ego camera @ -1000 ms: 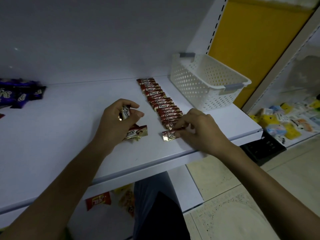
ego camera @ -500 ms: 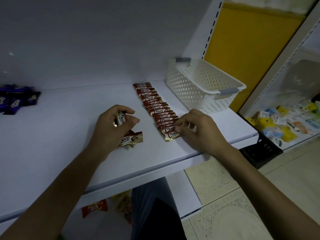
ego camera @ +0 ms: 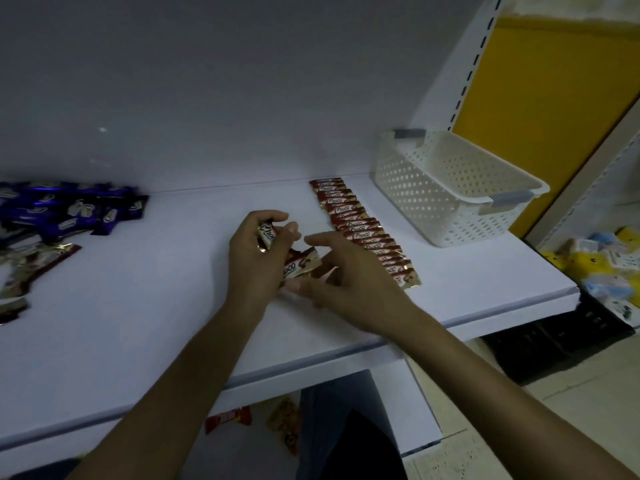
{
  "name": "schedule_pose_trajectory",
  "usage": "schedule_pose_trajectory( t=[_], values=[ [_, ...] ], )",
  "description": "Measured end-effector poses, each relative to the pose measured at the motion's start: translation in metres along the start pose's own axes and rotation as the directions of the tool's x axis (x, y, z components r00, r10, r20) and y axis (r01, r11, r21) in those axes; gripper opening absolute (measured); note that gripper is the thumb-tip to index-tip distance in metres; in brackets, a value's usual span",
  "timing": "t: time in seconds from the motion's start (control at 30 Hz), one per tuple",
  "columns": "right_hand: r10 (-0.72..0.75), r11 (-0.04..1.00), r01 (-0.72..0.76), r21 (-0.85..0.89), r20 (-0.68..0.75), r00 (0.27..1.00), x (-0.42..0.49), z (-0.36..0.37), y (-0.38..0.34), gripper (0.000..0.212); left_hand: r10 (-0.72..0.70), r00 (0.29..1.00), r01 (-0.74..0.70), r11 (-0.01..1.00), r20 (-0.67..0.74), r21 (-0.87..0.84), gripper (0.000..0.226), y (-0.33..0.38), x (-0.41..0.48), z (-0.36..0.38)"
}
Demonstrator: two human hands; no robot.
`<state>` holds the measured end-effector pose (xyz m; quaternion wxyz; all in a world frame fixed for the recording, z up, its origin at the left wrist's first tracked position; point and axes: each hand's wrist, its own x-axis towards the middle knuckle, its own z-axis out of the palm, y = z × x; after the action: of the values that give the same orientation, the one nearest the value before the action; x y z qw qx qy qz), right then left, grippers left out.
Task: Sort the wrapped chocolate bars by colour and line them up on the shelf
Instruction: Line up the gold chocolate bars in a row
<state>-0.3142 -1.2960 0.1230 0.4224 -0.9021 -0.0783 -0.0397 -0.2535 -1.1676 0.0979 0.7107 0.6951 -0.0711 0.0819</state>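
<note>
A row of red-and-gold Choco bars [ego camera: 360, 226] runs from the back wall toward the front edge of the white shelf [ego camera: 145, 306]. My left hand [ego camera: 256, 258] grips a small bunch of the same red bars [ego camera: 268, 233], and one bar [ego camera: 299, 266] sticks out below its fingers. My right hand [ego camera: 346, 275] is beside the left, its fingers spread and reaching at that lower bar; whether it touches the bar is not clear. Purple-wrapped bars [ego camera: 65, 209] lie in a loose pile at the far left.
A white perforated basket [ego camera: 450, 188] stands at the shelf's back right. Some brown-and-silver wrappers [ego camera: 24, 271] lie at the left edge. Packets [ego camera: 228, 417] sit on a lower shelf. A neighbouring shelf at right holds yellow and blue items [ego camera: 609, 265].
My right hand left the front end of the red row and moved left to the bars in my left hand. The camera view shifted, showing more of the purple pile.
</note>
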Motion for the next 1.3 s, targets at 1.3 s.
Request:
schedule_pose_trajectory(
  t=[1.3],
  values=[
    [0.042, 0.998, -0.042, -0.037, 0.008, 0.999, -0.037, -0.094, 0.063, 0.015, -0.145, 0.967, 0.171, 0.979, 0.211, -0.11, 0.029, 0.005, -0.002, -0.004]
  ],
)
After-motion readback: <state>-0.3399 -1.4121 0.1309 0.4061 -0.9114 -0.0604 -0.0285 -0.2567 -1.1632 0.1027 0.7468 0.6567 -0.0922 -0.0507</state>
